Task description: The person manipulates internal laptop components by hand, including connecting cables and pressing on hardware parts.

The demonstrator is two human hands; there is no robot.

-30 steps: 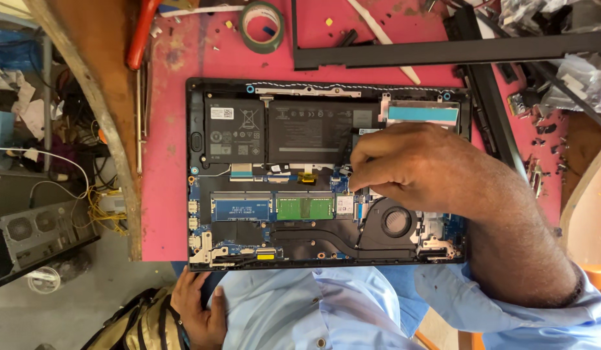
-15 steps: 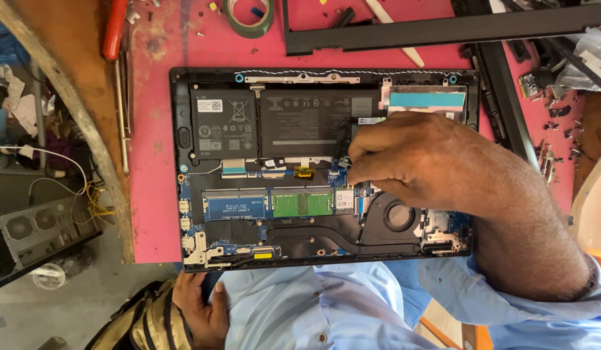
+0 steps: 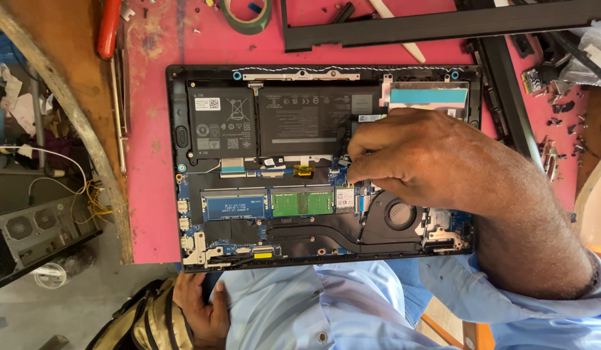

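A pink desk [image 3: 151, 194] fills the middle, its top scuffed and stained, in bright, even light. At nine o'clock a curved brown wooden board [image 3: 67, 84] runs along the desk's edge. Beyond it, at eight o'clock, lies a grey concrete floor [image 3: 87, 291] with a dark computer case [image 3: 28, 236] beside tangled yellow and white wires [image 3: 87, 198]. At seven o'clock a tan bag [image 3: 142, 324] sits on the floor. At eleven o'clock a red handle [image 3: 109, 26] lies on the board; at twelve o'clock a roll of green tape [image 3: 245, 16] rests on the desk
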